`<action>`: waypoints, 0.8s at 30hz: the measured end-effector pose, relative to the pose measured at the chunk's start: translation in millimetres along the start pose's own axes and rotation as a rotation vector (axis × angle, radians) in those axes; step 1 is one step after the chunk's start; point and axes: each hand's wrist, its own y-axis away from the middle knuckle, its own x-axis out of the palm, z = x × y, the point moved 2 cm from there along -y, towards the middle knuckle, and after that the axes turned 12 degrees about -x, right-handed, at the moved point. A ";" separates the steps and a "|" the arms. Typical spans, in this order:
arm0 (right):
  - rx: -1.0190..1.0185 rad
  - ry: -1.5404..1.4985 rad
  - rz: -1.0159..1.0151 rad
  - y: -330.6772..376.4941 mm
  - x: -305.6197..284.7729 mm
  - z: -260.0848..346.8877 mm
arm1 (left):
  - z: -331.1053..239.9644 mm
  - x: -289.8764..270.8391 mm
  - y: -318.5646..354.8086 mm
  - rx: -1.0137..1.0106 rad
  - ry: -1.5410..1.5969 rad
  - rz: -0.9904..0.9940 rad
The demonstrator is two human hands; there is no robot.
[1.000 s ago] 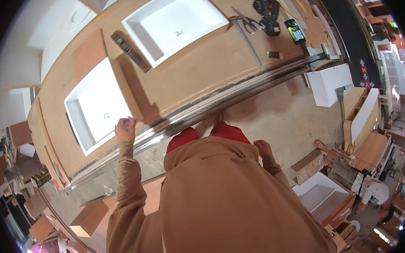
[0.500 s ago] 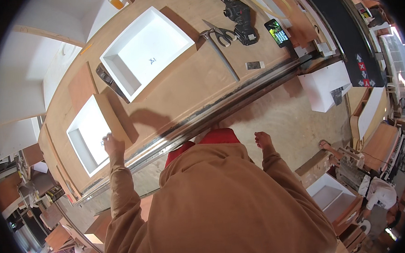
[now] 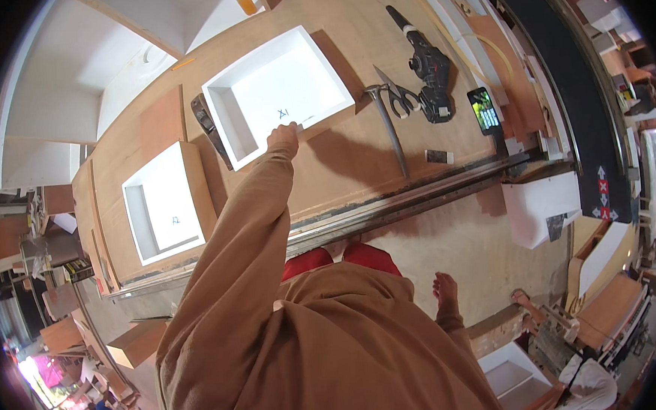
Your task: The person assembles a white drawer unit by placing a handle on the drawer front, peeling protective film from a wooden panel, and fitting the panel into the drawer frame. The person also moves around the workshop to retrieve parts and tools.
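Right hand (image 3: pixel 445 286) low beside the hip, fingers loosely spread, holding nothing. Left hand (image 3: pixel 283 136) outstretched, fingertips curled over the near rim of white open box (image 3: pixel 277 92), long axis running left-right, opening upward. Left of fingers: 2nd white box (image 3: pixel 164 202). Right: hammer (image 3: pixel 385 116), drill (image 3: pixel 426 61). Plywood workbench (image 3: pixel 355 158); cluttered workshop.

A: What's sitting on the plywood table (image 3: pixel 356 166)?

B: Two white open boxes, one large (image 3: pixel 276 92) and one smaller (image 3: pixel 166 203). A hammer (image 3: pixel 386 119), scissors (image 3: pixel 400 95), a black power drill (image 3: pixel 428 63) and a phone (image 3: pixel 483 110) are lying right of them.
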 end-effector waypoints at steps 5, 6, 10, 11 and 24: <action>0.092 0.010 -0.010 2.3 -35.0 -68.4 | -12.7 4.7 44.2 0.090 0.043 -0.081; 0.092 0.013 0.040 -3.5 -41.1 -93.4 | -15.0 5.3 54.6 0.126 0.056 -0.090; -0.452 0.930 0.196 -24.2 -29.4 -112.8 | -0.6 20.7 127.0 0.167 0.081 -0.007; -0.578 1.036 0.143 -23.1 -5.9 -92.3 | 0.5 25.0 140.7 0.183 0.089 -0.022; -1.197 0.266 0.147 24.1 279.1 217.1 | 29.6 88.1 205.5 0.258 0.094 -0.067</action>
